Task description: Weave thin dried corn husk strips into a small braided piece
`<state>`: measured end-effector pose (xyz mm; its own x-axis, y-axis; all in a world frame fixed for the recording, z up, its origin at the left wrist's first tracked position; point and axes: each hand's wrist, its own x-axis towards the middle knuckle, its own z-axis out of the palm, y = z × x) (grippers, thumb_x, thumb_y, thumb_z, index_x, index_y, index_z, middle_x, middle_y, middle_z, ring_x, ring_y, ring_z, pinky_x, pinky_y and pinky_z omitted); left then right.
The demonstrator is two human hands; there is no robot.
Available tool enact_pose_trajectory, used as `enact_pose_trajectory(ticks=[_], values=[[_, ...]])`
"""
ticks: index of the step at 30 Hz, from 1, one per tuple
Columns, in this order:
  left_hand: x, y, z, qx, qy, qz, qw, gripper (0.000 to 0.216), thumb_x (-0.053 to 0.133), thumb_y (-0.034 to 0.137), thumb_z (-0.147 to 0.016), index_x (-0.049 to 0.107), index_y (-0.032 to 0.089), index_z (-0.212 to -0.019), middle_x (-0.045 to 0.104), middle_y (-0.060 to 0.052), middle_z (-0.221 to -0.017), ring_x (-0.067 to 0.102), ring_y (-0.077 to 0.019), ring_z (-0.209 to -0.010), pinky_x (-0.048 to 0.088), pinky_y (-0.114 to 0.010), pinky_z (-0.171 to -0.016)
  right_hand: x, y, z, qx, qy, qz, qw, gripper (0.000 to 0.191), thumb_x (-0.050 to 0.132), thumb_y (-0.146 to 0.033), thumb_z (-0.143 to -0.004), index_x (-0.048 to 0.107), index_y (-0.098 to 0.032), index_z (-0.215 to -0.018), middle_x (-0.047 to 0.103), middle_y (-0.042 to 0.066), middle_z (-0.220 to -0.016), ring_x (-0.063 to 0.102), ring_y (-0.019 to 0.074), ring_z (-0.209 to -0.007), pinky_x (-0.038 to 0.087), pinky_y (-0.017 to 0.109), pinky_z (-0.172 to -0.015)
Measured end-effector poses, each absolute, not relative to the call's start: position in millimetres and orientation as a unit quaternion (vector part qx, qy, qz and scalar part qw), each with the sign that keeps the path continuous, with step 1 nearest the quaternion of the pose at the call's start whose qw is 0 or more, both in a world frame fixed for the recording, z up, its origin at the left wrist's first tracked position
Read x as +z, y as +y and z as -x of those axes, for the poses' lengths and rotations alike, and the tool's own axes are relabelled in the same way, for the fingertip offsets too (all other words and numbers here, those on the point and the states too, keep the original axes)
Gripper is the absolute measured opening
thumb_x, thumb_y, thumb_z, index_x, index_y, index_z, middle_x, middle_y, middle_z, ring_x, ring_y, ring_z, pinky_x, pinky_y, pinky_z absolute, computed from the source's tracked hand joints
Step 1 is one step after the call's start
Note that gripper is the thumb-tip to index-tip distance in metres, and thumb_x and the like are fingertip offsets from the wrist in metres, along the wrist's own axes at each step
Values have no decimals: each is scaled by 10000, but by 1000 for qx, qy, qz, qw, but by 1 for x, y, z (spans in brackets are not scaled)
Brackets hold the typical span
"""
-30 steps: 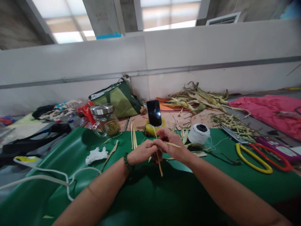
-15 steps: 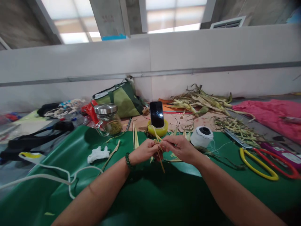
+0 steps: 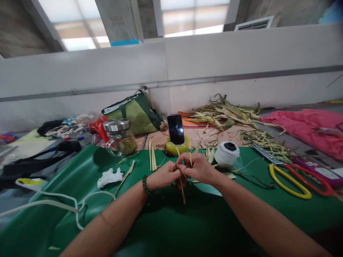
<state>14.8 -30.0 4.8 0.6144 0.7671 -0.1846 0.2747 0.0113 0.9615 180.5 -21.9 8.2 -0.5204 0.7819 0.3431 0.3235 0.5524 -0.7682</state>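
Observation:
My left hand (image 3: 165, 175) and my right hand (image 3: 197, 167) meet over the green mat, their fingers closed around dry corn husk strips (image 3: 182, 191). One twisted strip end hangs below the fingers, and a pale end pokes up between the right fingers. The exact spot where the strips cross is hidden by the fingertips. A bracelet of green beads (image 3: 145, 184) is on the left wrist. Just beyond the hands, a phone (image 3: 175, 129) leans upright in a roll of yellow tape (image 3: 177, 147). Flat husk strips (image 3: 152, 157) lie left of the tape.
On the right are a white thread spool (image 3: 227, 154), scissors (image 3: 289, 180) with yellow and red handles, and piled husks (image 3: 225, 113). To the left stand a glass jar (image 3: 120, 137), crumpled white tissue (image 3: 109, 177) and a white cord (image 3: 53, 202) on the green mat (image 3: 166, 228).
The right fingers have shifted over the left fingertips, and a strip now sticks up between them. The hanging strip end reaches slightly lower. The whole view has moved slightly.

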Motion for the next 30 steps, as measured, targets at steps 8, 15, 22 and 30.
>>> enact_pose_trajectory(ticks=[8,15,22,30], values=[[3,-28,-15,239,381,-659,603,543,586,643,-714,597,120,-569,630,-49,-550,586,-119,-489,477,-212,-508,8,-26,-170,292,-786,402,368,79,535,-242,-818,575,-179,-844,487,-65,-536,464,88,-493,350,205,-517],[3,-21,-9,285,397,-593,640,517,660,617,-673,657,104,-736,645,-41,-571,601,-135,-494,488,-240,-520,14,-23,-186,374,-746,297,464,187,452,-352,-909,506,-186,-976,596,13,-767,583,117,-618,476,252,-593],[3,-21,-7,265,377,-618,637,511,633,627,-702,615,117,-674,651,-52,-593,600,-133,-521,478,-237,-540,17,-29,-191,285,-825,283,398,292,320,-328,-982,505,-172,-1145,556,-23,-633,530,109,-562,444,233,-580],[5,-22,-8,262,379,-632,624,542,625,655,-687,603,115,-637,640,-47,-580,589,-123,-505,476,-227,-527,22,-32,-191,270,-851,288,346,263,381,-241,-947,525,-176,-1156,628,20,-758,597,134,-696,459,245,-651]])
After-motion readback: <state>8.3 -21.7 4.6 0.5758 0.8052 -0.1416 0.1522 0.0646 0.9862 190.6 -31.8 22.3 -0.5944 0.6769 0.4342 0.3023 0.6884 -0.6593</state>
